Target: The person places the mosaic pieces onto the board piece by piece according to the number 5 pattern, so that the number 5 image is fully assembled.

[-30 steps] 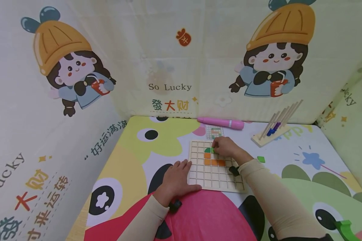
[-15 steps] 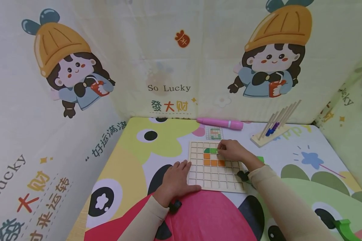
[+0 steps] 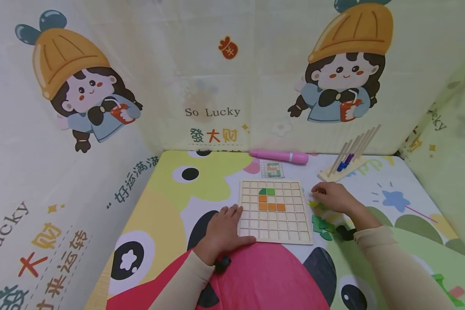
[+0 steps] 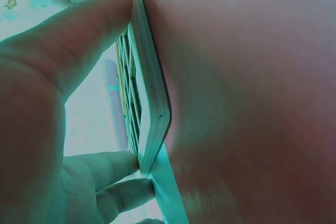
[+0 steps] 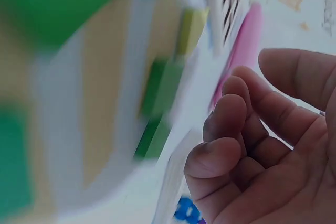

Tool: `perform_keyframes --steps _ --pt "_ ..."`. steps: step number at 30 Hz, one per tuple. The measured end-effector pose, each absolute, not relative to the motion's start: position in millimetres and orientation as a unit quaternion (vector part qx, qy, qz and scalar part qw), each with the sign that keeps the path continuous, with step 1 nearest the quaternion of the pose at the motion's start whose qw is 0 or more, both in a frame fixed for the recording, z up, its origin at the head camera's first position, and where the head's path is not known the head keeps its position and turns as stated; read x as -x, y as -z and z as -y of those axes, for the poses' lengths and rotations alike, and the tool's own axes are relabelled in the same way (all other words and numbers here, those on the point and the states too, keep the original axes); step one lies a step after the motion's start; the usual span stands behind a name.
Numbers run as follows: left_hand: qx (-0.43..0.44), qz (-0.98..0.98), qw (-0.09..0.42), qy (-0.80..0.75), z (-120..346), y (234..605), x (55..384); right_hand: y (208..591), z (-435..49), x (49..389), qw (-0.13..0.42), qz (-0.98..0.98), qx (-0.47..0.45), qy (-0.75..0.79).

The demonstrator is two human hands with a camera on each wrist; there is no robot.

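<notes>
My left hand [image 3: 222, 230] rests at the near left corner of a wooden grid board [image 3: 275, 228]. In the left wrist view its thumb [image 4: 89, 32] touches one edge, and its straight fingers reach the other. On the board lie several orange square tiles [image 3: 271, 207], a light green square [image 3: 270, 191] and a dark green rounded piece [image 3: 262, 191]. Right of the board, my right hand [image 3: 335, 197] hovers over loose green pieces [image 3: 321, 225] and yellow ones [image 3: 314, 204]. Its fingers are loosely bent, and the right wrist view shows a gap between thumb and fingertips with nothing in it.
Behind the board lie a small printed grid card [image 3: 272, 168] and a pink pen [image 3: 279, 156]. A wooden stand with upright sticks [image 3: 342, 170] and blue and purple beads is at the back right. A green curved piece [image 3: 441, 282] lies near right.
My right hand has moved right, off the board and over the loose pieces, leaving the light green square beside the dark green piece. The left hand has stayed at the corner.
</notes>
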State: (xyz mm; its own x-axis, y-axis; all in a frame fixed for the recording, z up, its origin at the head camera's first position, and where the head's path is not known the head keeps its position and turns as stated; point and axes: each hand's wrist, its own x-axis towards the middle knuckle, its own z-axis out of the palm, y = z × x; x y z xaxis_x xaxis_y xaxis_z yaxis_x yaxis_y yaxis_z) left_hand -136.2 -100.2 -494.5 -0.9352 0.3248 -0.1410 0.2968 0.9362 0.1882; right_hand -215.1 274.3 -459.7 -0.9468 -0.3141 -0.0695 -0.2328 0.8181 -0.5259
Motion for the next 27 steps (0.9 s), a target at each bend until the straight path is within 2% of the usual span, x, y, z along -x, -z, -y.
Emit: perform_keyframes --steps 12,27 --pt "-0.163 -0.979 0.086 -0.086 101 492 136 467 -320 201 0.076 -0.969 0.113 0.206" --pt "-0.161 -0.979 0.090 -0.091 100 488 135 472 -317 201 0.059 -0.967 0.101 0.225"
